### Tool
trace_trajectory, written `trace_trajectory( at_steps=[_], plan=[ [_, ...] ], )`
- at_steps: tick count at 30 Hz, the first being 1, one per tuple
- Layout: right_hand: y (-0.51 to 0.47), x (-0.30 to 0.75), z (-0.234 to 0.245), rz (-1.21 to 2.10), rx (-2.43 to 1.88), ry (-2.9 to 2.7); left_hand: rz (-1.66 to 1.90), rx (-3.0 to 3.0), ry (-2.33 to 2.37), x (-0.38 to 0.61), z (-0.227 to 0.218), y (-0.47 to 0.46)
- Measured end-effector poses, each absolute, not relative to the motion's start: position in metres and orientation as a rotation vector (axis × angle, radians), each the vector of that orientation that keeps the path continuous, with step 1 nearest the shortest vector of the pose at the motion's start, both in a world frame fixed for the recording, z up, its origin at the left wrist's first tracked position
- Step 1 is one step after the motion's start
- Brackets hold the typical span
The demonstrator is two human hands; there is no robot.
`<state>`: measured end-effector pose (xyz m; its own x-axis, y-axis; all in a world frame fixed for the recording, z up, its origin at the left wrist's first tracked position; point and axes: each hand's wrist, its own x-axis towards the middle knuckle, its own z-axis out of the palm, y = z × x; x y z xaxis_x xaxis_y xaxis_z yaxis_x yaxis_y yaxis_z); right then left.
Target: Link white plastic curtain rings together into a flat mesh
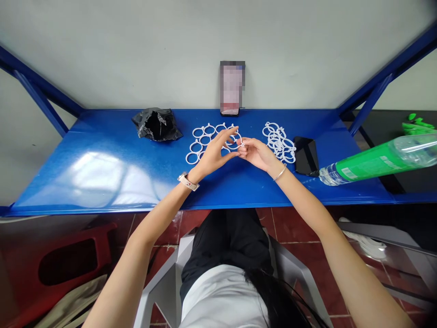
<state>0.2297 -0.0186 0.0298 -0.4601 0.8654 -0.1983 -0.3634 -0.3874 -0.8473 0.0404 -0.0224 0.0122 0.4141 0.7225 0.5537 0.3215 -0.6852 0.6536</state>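
Note:
My right hand (254, 152) pinches a white curtain ring (241, 137) with a small eyelet, held a little above the table. Close on its left, my left hand (216, 152) has thumb and fingers apart; its fingertips reach the ring's far side, and I cannot tell if they touch it. Beneath and beside my left hand, several white rings (196, 146) lie flat in rough rows, some of them hidden by the hand. A heaped pile of similar white rings (278, 141) rests to the right of my right hand.
A crumpled black plastic bag (157, 124) sits on the blue table (102, 150) at the left. At the back, a phone (232, 89) leans on the wall. A dark phone (306, 156) and a tilted green-labelled bottle (375, 159) are at the right.

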Motion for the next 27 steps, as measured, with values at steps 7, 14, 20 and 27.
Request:
trace_trajectory(
  at_steps=[7,14,20,27],
  plan=[
    [-0.018,0.229,0.03,1.846,-0.874,-0.941,1.185,2.301,1.013,0.036,0.017,-0.024],
    [-0.017,0.231,0.026,1.822,-0.851,-0.971,1.17,2.291,1.028,0.035,0.018,-0.024],
    [-0.019,0.231,0.025,1.592,-0.883,-1.204,1.218,2.216,1.052,0.034,0.019,-0.023],
    [-0.023,0.229,0.021,1.045,-0.887,-1.549,1.246,2.177,1.131,0.035,0.023,-0.025]
  ],
)
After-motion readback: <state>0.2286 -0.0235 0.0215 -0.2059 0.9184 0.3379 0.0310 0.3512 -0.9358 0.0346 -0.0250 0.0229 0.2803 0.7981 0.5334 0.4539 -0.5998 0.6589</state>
